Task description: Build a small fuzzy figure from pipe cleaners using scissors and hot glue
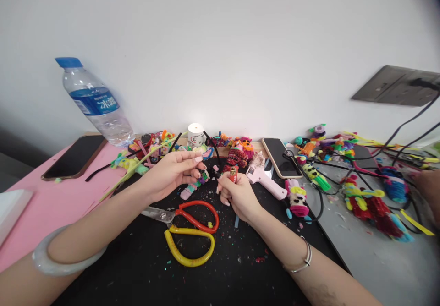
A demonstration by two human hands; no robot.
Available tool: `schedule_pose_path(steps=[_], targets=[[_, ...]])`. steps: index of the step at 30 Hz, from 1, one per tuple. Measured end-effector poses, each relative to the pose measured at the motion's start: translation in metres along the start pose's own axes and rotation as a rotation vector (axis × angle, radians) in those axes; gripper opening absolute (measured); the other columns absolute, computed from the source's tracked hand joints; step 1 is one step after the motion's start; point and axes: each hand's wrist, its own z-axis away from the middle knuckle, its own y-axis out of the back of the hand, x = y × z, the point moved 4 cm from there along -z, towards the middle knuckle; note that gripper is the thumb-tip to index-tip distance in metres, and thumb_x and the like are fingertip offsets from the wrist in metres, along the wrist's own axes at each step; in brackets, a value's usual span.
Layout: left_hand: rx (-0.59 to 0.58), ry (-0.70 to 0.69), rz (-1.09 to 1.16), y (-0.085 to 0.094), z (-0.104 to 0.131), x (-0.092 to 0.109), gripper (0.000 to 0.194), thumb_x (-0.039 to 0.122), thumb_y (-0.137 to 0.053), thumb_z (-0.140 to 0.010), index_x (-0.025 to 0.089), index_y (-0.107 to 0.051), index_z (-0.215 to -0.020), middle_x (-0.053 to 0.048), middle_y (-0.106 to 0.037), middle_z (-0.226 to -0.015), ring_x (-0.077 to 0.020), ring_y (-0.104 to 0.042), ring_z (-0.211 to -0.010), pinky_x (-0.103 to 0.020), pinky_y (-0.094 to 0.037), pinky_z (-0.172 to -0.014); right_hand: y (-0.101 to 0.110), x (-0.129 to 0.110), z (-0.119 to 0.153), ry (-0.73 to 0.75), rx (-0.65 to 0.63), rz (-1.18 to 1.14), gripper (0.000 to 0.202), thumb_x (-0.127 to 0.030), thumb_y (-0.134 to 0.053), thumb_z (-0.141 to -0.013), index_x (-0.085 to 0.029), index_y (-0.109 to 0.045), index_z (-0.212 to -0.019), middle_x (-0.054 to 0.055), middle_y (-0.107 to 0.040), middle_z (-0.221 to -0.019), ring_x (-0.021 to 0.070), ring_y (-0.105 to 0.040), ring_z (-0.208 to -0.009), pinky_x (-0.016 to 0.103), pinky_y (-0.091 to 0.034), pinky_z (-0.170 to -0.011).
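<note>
My left hand (172,173) pinches a small blue loop (207,153) between thumb and fingertip, above the black mat (137,260). To its right, my right hand (239,191) is closed around a small red lighter (233,174) held upright. The two hands are apart. Just below them lie scissors (195,232) with one red and one yellow handle, blades to the left. A pink glue gun (264,177) rests right of my right hand. A pastel fuzzy piece (190,189) lies under my left hand.
A water bottle (99,106) leans at the back left beside a dark phone (75,157). A white phone (282,157), fuzzy figures (374,205) and black cables lie right. Another person's hand (428,189) shows at the right edge.
</note>
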Motion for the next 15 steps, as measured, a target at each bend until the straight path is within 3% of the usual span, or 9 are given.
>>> schedule_pose_path(steps=[3, 7, 15], targets=[[-0.024, 0.062, 0.068, -0.001, 0.000, -0.002, 0.002, 0.012, -0.064, -0.078, 0.013, -0.064, -0.080, -0.001, -0.063, -0.071, -0.0047, -0.055, -0.051, -0.013, -0.051, -0.047, 0.000, 0.001, -0.001, 0.010, 0.011, 0.016, 0.020, -0.031, -0.072, -0.069, -0.014, -0.060, -0.066, -0.012, -0.036, -0.041, 0.0024, -0.024, -0.032, 0.016, -0.026, -0.030], [-0.035, 0.059, 0.025, -0.004, 0.002, -0.002, 0.003, 0.014, -0.065, -0.078, 0.013, -0.063, -0.076, -0.001, -0.062, -0.071, -0.0043, -0.053, -0.049, -0.012, -0.050, -0.045, 0.000, 0.001, -0.002, 0.022, 0.027, 0.012, 0.027, -0.027, -0.078, -0.062, -0.016, -0.053, -0.059, -0.011, -0.040, -0.046, 0.0019, -0.028, -0.032, 0.016, -0.026, -0.028], [0.056, -0.332, -0.561, -0.007, 0.010, 0.010, 0.016, 0.030, -0.055, -0.084, 0.016, -0.058, -0.091, -0.002, -0.066, -0.078, -0.0126, -0.065, -0.061, -0.025, -0.055, -0.059, 0.001, -0.004, 0.002, 0.029, -0.001, -0.107, 0.031, -0.036, -0.067, -0.075, -0.016, -0.051, -0.058, -0.012, -0.028, -0.040, 0.0026, -0.019, -0.035, 0.016, -0.025, -0.033]])
